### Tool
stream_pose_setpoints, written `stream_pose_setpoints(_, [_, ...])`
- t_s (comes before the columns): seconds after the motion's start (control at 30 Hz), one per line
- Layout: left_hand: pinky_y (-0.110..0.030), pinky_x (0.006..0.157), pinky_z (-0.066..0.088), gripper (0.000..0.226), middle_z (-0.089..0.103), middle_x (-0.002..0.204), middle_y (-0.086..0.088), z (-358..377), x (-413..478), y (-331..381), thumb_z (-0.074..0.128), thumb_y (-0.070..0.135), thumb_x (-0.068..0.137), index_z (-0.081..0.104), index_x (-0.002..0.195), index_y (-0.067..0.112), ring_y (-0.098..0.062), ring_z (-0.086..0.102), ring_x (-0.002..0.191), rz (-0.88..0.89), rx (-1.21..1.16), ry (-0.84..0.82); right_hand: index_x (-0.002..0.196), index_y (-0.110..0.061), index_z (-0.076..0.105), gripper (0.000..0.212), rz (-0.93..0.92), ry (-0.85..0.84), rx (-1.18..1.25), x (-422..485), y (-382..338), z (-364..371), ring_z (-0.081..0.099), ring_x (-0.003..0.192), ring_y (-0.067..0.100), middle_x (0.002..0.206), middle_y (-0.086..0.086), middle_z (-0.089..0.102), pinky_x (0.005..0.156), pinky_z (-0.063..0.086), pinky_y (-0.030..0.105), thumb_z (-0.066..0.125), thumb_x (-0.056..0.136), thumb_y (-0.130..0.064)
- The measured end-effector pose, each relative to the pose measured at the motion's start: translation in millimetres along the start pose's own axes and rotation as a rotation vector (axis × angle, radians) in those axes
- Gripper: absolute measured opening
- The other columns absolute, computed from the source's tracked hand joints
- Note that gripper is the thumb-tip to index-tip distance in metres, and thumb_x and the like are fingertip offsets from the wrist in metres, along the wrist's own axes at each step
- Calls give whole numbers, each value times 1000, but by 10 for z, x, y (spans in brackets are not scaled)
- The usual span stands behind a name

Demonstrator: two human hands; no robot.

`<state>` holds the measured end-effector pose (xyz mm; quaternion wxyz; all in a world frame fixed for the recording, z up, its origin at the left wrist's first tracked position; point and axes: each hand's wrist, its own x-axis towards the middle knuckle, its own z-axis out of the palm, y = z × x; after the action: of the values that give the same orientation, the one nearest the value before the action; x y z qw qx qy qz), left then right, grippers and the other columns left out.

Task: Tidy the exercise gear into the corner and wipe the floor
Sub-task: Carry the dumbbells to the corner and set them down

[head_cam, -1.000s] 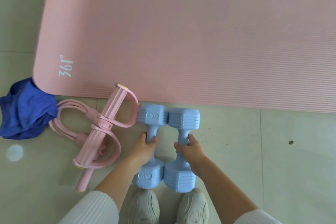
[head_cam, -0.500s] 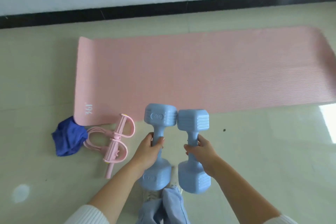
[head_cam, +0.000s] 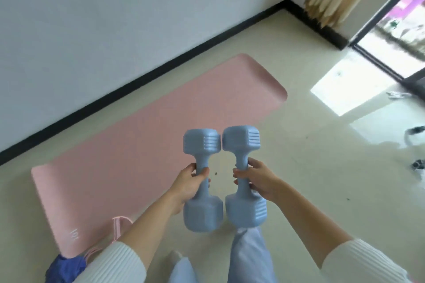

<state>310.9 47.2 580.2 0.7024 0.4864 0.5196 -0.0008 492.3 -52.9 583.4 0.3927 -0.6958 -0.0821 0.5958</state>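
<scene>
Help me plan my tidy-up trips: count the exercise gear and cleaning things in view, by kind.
Dumbbells: 2 (left dumbbell, right dumbbell, both held)
Pink mat: 1
Pink pull rope: 1, mostly hidden by the arm
Blue cloth: 1
Total: 5
Blurred bits at the far right are not counted.

The left dumbbell [head_cam: 202,142] and right dumbbell [head_cam: 241,138] — pale blue — are held aloft side by side, heads nearly touching. The pink mat [head_cam: 149,145] lies flat, with the pink band [head_cam: 117,225] and blue cloth [head_cam: 64,269] at its near corner.
</scene>
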Motion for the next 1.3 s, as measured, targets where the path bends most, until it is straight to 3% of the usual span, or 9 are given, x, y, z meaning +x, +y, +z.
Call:
stream_pose_setpoints(0.13, [-33, 71, 54, 23, 63, 86, -8, 786, 456, 683, 52, 28, 98, 54, 112, 10, -22, 64, 79, -1, 51, -71, 102, -8, 55, 19, -24, 52, 90, 105, -358, -995, 60, 76, 23, 85, 9, 58, 73, 55, 33, 64, 87, 0])
stream_pose_setpoints(0.37, [-32, 66, 53, 28, 60, 80, -9, 2283, 1493, 2008, 53, 27, 97, 53, 113, 3, -23, 60, 74, -7, 100, -143, 105, -7, 56, 23, -20, 204, 167, 592, -1167, -2797, 60, 69, 24, 82, 10, 60, 68, 55, 33, 65, 84, 0])
stream_pose_setpoints(0.57, [-27, 65, 52, 21, 62, 85, -9, 3156, 2418, 3264, 51, 28, 98, 54, 110, 10, -20, 62, 75, 39, 212, -214, 110, -1, 56, 29, -43, 304, 186, 1133, -2046, -4160, 62, 73, 27, 85, 13, 63, 82, 54, 44, 67, 83, -2])
stream_pose_setpoints(0.8, [-28, 68, 50, 13, 58, 82, -8, 4016, 3795, 4837, 50, 23, 99, 54, 97, 12, -22, 57, 77, 106, 290, -315, 111, -2, 57, 30, -71, 400, 255, 2103, -3227, -5476, 63, 74, 27, 88, 14, 64, 75, 55, 39, 68, 84, -5])
stream_pose_setpoints(0.93, [-25, 58, 53, 19, 57, 82, -11, 4513, 4497, 5715, 51, 24, 98, 52, 103, 6, -22, 57, 70, 82, 308, -354, 113, 0, 56, 31, -61, 419, 327, 2591, -3912, -6173, 63, 75, 27, 89, 15, 63, 77, 55, 41, 67, 84, -3])
stream_pose_setpoints(1.07, [-32, 71, 52, 22, 61, 83, -9, 5074, 5262, 6467, 52, 27, 97, 55, 108, 8, -22, 60, 75, 69, 329, -361, 112, 1, 56, 31, -46, 442, 366, 3042, -4507, -6932, 63, 74, 27, 89, 15, 63, 75, 55, 40, 66, 83, 0])
stream_pose_setpoints(1.3, [-32, 71, 52, 24, 62, 85, -9, 6351, 6804, 7612, 52, 30, 97, 56, 109, 9, -22, 61, 79, 49, 356, -375, 112, 1, 55, 31, -8, 477, 369, 4214, -5398, -8574, 63, 74, 27, 89, 16, 63, 69, 56, 37, 64, 82, 3])
